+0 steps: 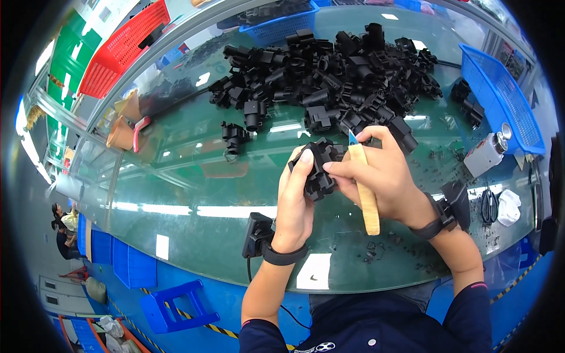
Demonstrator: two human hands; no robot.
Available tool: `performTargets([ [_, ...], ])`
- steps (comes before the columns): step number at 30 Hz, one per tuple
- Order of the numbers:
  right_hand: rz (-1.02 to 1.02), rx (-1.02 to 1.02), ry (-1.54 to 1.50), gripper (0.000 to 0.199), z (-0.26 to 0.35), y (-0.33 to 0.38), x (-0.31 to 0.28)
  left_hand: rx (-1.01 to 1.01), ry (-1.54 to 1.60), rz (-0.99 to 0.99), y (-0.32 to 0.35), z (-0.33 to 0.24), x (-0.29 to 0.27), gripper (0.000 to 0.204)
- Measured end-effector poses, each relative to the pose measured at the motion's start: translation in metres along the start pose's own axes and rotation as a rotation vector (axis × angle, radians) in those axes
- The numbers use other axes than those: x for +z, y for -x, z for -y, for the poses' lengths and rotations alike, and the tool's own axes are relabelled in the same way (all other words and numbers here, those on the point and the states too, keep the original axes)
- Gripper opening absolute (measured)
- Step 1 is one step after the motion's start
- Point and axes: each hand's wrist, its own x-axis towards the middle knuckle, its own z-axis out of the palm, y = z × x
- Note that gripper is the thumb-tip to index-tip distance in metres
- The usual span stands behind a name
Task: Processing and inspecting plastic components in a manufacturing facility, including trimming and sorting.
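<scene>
My left hand (294, 203) grips a black plastic part (318, 167) from below and the left, thumb on its top. My right hand (385, 176) holds a wooden-handled knife (366, 191) with a small blue blade at the part's upper right edge, fingers also pressing on the part. Both hands are over a green glass-topped table (194, 176). A large pile of similar black plastic parts (329, 76) lies just beyond the hands.
A blue basket (503, 97) holding a few black parts stands at the right, a grey box-shaped device (485, 154) and scissors (488, 206) near it. A red basket (120, 47) sits far left, a blue one (279, 26) at the back. Black shavings (376, 250) litter the near edge.
</scene>
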Motion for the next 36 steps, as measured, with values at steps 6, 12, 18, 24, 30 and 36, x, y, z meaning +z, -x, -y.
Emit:
performTargets([
  [6,-0.001,-0.066,0.055,0.020,-0.001,0.005,0.002,-0.007,-0.104,-0.013,-0.004,0.007,0.000,0.031],
  [12,-0.098,0.840,-0.819,0.008,-0.001,-0.004,-0.002,-0.031,-0.038,0.168,-0.004,0.003,0.003,0.033],
  [18,-0.104,0.491,-0.519,0.012,0.002,-0.002,0.002,0.024,-0.073,0.097,-0.005,0.000,0.000,0.036],
  [24,-0.340,0.500,-0.778,0.055,0.002,-0.006,-0.004,0.173,0.022,0.134,-0.003,-0.003,0.003,0.032],
  [30,-0.145,0.473,-0.564,0.068,0.009,-0.006,-0.017,0.230,0.064,0.199,-0.002,-0.002,0.005,0.033],
  [36,-0.295,0.561,-0.738,0.019,0.013,-0.011,-0.015,0.395,-0.235,0.198,-0.007,0.003,-0.006,0.047],
])
